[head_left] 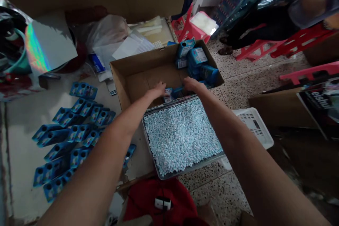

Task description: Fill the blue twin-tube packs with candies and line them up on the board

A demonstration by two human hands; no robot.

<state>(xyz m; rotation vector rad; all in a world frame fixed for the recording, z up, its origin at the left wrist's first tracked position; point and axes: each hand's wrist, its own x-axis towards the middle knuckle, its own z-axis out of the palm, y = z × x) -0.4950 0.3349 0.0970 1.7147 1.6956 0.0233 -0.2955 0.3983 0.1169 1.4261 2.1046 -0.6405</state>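
Observation:
Both my arms reach forward into an open cardboard box [137, 83]. At the left end of a short row of small blue cartons [177, 93], my left hand [159, 89] is closed against a carton with a white printed side. My right hand [191, 84] curls over the row's right end, its fingertips partly hidden among the cartons. More blue cartons [198, 56] are piled in the box's right end. Right below my hands, a tray [159, 174] is heaped with small pale-blue and white pellets [182, 134].
On the left of the table [18, 120] stand several rows of blue cartons [76, 113] with round holes. Plastic bags [111, 31] lie behind. A white basket [261, 130] sits at the right, beyond it red chairs [254, 51] and a person [265, 21].

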